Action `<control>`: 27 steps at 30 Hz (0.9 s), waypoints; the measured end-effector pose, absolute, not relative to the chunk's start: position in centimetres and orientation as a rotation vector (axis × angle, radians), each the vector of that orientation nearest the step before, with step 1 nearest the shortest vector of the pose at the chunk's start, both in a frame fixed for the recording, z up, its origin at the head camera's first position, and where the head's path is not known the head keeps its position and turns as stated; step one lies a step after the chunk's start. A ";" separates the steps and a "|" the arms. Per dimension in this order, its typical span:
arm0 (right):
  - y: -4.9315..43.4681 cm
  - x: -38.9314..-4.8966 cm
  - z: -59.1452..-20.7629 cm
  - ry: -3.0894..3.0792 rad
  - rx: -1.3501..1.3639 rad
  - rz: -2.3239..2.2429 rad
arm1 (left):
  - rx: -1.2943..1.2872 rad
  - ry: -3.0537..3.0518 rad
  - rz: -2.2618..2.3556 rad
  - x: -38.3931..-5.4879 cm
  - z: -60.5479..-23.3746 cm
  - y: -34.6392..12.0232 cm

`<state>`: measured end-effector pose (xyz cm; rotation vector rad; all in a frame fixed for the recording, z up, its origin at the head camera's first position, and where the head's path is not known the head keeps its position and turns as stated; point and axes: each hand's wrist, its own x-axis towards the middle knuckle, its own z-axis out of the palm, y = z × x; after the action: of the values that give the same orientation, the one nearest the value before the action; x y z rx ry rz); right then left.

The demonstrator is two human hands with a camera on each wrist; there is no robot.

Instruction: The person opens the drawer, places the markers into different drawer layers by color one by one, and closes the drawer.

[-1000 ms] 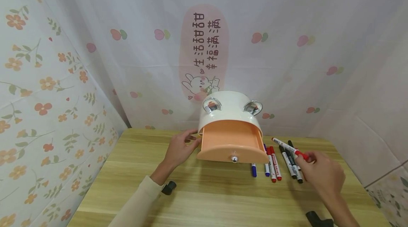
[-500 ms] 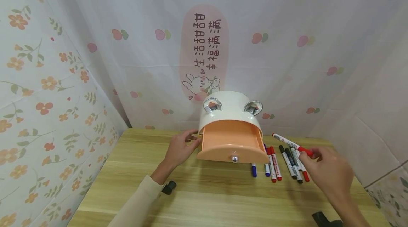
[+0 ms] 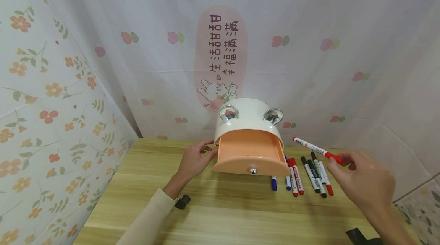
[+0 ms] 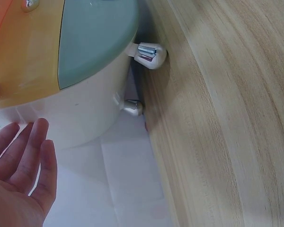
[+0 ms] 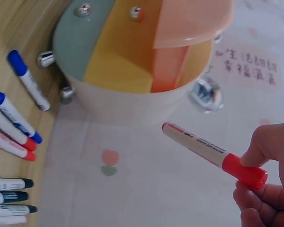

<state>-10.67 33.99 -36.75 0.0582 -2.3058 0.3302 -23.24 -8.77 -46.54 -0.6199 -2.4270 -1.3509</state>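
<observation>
My right hand [image 3: 366, 182] pinches a red-capped whiteboard marker [image 5: 199, 146] by its cap, between thumb and fingers. The marker is up in the air, its far end aimed at the drawer box. That box is a rounded white storage organizer [image 3: 245, 113] with chrome knobs and peach, yellow and green drawer fronts. Its peach top drawer [image 3: 251, 147] is pulled out, and nothing shows inside. At the box's left side is my left hand [image 3: 195, 161], fingers loosely bent with the fingertips [image 4: 40, 125] right at the white wall.
To the right of the box lie blue markers [image 3: 274, 184], red markers [image 3: 297, 176] and black markers [image 3: 311, 176] on the wooden table [image 3: 220, 214]. One more red-capped marker [image 3: 329, 187] lies beside the black ones. A patterned curtain [image 3: 309, 65] hangs behind.
My right hand has moved to the right with the red marker, which has risen above the other markers. My left hand and the box stay where they were.
</observation>
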 end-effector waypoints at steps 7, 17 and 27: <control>33.1 -10.2 -34.6 -2.250 0.158 0.302 | -0.622 -2.429 -1.355 -23.3 -46.5 -8.8; 31.7 -10.2 -32.0 -2.181 0.340 0.321 | -0.625 -2.423 -1.350 -23.4 -46.6 -8.8; 29.4 -11.2 -30.4 -2.236 0.471 0.314 | -0.644 -2.403 -1.352 -23.4 -46.7 -8.8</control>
<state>-11.21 29.35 -30.36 0.4713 -2.2361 0.3137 -23.44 -8.84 -46.66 -0.6438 -2.4033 -1.3523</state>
